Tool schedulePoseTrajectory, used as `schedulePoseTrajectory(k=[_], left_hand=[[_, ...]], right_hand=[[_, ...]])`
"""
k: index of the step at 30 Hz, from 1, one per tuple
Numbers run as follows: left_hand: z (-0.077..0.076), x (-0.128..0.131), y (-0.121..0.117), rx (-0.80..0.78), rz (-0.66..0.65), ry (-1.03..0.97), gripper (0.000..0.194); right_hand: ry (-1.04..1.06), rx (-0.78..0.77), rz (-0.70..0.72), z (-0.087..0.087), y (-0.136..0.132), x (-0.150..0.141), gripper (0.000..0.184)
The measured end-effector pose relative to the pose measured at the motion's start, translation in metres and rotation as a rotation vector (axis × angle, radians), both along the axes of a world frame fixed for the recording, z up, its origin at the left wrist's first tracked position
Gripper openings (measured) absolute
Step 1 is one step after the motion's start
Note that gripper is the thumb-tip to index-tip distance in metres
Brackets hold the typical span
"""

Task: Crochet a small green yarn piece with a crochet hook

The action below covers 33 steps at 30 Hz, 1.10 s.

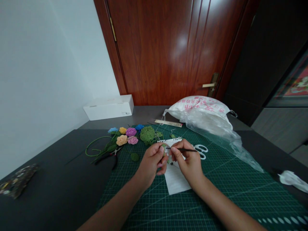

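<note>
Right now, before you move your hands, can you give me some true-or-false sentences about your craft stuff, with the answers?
1. The right hand holds a thin dark rod. True.
2. The left hand squeezes the black-handled pliers. False: it pinches a small green piece; the pliers lie near the flower stems.
3. The round green yarn ball sits beside the colourful flowers. True.
4. The long white cardboard box stands on the green gridded mat. False: the box is off the mat, near the wall.
</note>
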<state>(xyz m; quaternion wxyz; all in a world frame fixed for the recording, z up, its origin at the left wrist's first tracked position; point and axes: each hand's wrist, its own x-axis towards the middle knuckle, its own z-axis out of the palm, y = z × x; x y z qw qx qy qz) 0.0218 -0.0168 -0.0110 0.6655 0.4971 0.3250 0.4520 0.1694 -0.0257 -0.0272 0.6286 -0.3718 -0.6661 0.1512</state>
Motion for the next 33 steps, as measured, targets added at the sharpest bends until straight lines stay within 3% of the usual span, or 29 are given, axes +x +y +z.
schedulePoseTrajectory(k=[6,11,17,24,33], left_hand=[[-0.008,0.002,0.000,0.031,0.011,0.051,0.038],[-0.003,-0.001,-0.001,0.080,0.009,0.088,0.040],[0.002,-0.006,0.008,0.135,-0.023,0.162,0.040],[0.004,-0.009,0.010,0.137,-0.004,0.158,0.031],[0.005,-0.007,0.007,0.105,-0.046,0.099,0.035]], right_hand=[[-0.215,0.175,0.016,-0.006,0.004,0.002,0.018],[-0.367,0.288,0.085,-0.008,0.007,0.004,0.020],[-0.134,0.125,0.028,-0.004,0.005,0.002,0.015],[0.035,0.123,-0.056,0.002,-0.002,0.006,0.013],[0.146,-0.019,0.011,-0.001,0.000,0.000,0.017]])
